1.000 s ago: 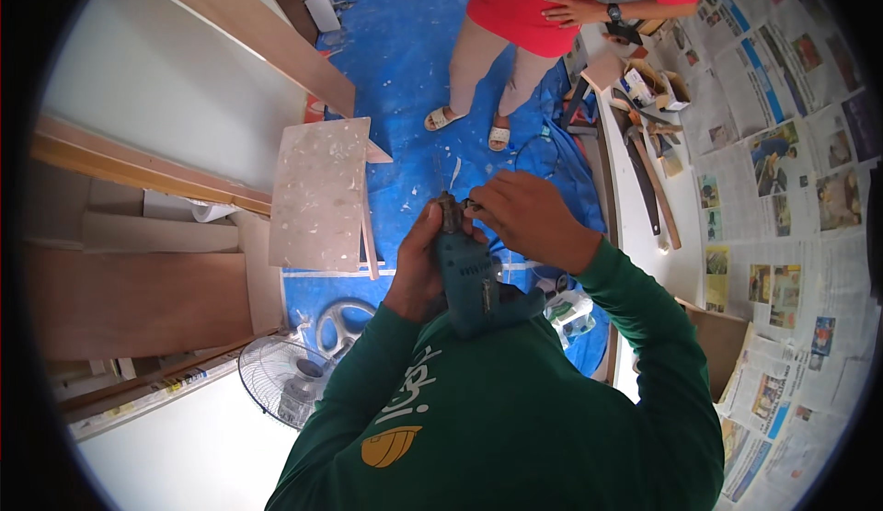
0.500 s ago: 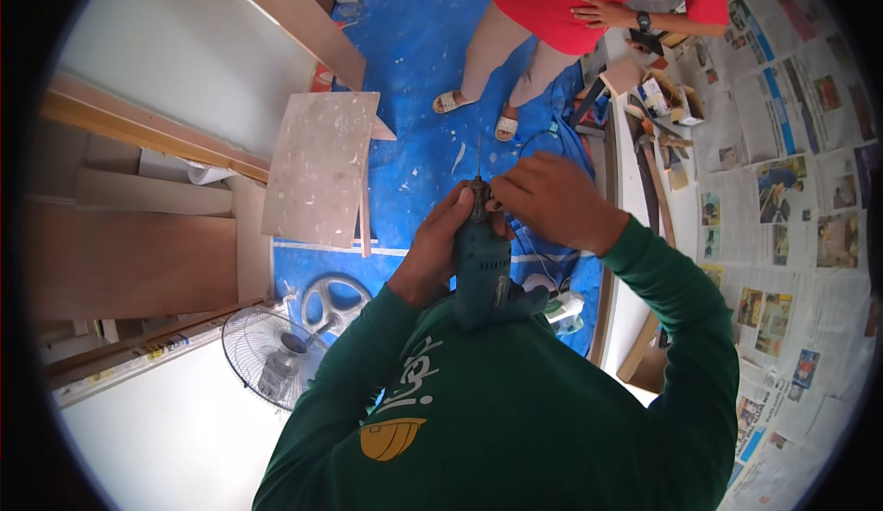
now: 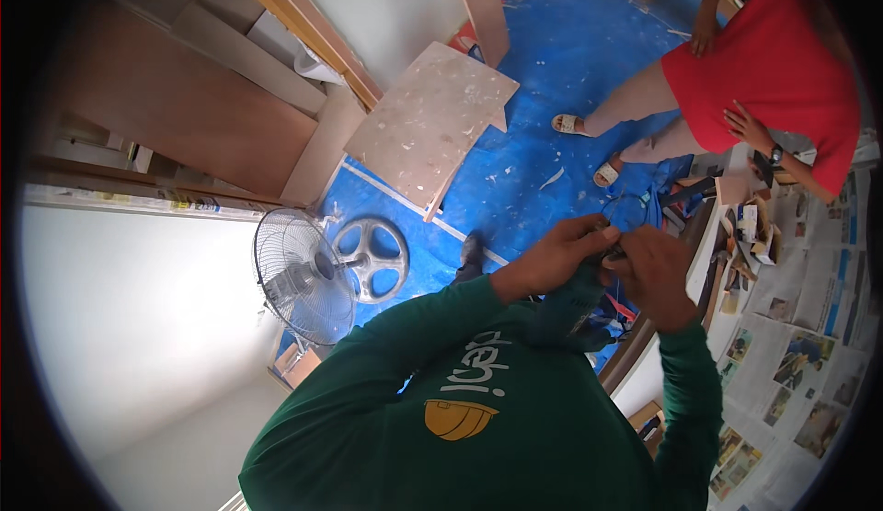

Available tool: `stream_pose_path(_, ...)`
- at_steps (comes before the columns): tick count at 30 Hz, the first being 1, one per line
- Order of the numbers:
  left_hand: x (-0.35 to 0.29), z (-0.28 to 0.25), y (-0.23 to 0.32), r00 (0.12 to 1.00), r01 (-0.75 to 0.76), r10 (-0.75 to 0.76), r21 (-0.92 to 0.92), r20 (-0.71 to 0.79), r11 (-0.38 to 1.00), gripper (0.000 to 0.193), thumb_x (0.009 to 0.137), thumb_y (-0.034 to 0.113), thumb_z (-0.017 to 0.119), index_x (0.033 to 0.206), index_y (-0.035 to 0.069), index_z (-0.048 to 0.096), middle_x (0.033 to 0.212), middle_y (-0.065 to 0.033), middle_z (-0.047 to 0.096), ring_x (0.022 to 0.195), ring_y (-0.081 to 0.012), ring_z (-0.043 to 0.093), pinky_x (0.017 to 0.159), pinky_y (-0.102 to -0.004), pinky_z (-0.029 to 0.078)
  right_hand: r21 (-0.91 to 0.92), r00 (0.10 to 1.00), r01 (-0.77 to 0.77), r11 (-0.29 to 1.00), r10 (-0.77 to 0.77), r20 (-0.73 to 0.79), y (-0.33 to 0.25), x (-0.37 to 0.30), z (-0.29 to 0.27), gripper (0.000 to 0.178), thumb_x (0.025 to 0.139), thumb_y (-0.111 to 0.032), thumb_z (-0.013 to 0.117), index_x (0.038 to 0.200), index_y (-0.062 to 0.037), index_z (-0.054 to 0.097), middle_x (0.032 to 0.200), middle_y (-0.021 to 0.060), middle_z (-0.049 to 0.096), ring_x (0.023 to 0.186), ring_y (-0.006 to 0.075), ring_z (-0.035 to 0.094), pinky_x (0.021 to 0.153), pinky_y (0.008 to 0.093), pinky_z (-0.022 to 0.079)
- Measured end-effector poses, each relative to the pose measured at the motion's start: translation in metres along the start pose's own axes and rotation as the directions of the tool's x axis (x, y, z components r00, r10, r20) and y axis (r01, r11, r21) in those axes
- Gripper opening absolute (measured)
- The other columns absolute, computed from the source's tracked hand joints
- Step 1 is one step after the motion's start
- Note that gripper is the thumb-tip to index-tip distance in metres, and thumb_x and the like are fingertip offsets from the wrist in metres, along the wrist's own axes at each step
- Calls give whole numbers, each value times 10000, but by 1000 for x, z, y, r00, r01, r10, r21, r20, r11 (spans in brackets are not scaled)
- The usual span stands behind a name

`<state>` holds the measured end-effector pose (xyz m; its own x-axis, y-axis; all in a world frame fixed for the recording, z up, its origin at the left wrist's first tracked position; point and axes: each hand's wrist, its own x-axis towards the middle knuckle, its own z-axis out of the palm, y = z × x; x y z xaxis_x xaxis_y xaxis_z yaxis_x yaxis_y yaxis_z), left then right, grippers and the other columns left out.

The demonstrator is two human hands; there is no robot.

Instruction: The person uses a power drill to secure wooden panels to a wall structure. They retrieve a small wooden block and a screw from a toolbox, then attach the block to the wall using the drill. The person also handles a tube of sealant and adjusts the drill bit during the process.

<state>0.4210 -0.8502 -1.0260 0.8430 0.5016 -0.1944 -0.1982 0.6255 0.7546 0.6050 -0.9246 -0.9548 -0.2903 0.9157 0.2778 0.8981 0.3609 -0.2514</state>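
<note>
Dark-green power drill: we grip its body in our closed left hand, while our right hand pinches its front end, fingers curled. We judge a bit is being fitted; next calls for a steady twist.

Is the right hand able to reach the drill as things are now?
Probably yes. The right hand is already at the front end of the drill, beside the left hand, and nothing lies between them.

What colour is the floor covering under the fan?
Blue: the sheet is littered with pale scraps, and the fan stands on it. Head view, the only one.
</note>
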Motion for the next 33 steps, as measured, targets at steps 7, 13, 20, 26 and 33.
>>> stream_pose_path(7,-3,-15,-9,991,-104,97,-80,-89,991,305,1128,341,549,1048,55,620,901,-29,644,802,-150,659,747,-312,569,-39,988,10,999,-16,-154,-1,7,33,297,867,-389,834,857,-156,650,768,45,624,734,261,675,599,424,492)
stream_pose_path(13,1,-12,2,965,6,-60,-208,-255,978,283,1128,322,584,1129,58,685,969,-11,669,880,-99,658,769,-270,541,87,936,-189,978,207,-285,-7,18,56,320,942,-414,770,849,-135,642,722,61,634,650,292,682,540,431,493)
stream_pose_path(20,22,-17,4,969,162,-200,-239,-144,958,358,1150,396,533,1199,61,648,1065,-68,682,916,-150,683,805,-324,586,140,881,-407,903,429,-201,-5,6,69,307,984,-375,730,854,-116,628,725,65,623,665,307,671,562,458,480)
stream_pose_path(26,44,-32,1,990,132,-125,-116,68,984,361,1160,392,499,1243,56,601,1068,-87,694,1027,-246,737,881,-399,624,32,976,-186,982,189,-112,37,5,28,196,987,-282,723,938,-99,671,845,84,674,831,323,692,686,452,528)
stream_pose_path(33,52,-68,-18,995,93,-96,-245,1,965,445,1152,430,513,1338,30,565,1033,-125,704,1067,-312,748,928,-477,621,223,957,-217,950,252,-142,45,-15,-30,206,931,-135,776,1123,-77,736,956,64,712,910,304,675,774,436,539)
